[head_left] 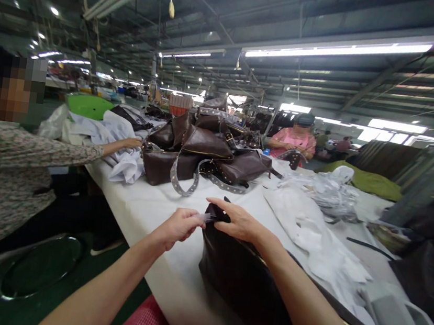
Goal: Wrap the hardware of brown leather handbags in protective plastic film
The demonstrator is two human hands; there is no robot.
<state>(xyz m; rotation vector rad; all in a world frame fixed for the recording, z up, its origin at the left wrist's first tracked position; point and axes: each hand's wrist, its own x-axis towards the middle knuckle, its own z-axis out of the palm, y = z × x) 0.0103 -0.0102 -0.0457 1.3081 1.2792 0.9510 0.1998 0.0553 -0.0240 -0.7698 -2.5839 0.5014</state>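
Observation:
A dark brown leather bag (242, 281) with a gold zip stands on the white-covered table in front of me. My left hand (181, 227) pinches a small, pale, see-through strip (205, 217), whose far end touches the bag's upper left corner. I cannot make out exactly what the strip is. My right hand (239, 221) grips that same corner from above, fingers pointing left and the thumb partly hidden. Just beyond both hands, a studded strap (185, 179) hangs from a heap of similar brown bags (207, 143).
To the left, a person in a flowered top (5, 173) reaches an arm toward the heap. Another person in pink (291, 140) works across the table (143, 211). Clear plastic wrapping (328, 189) and white sheets (311, 232) lie at right. A round-seated stool (41, 267) stands lower left.

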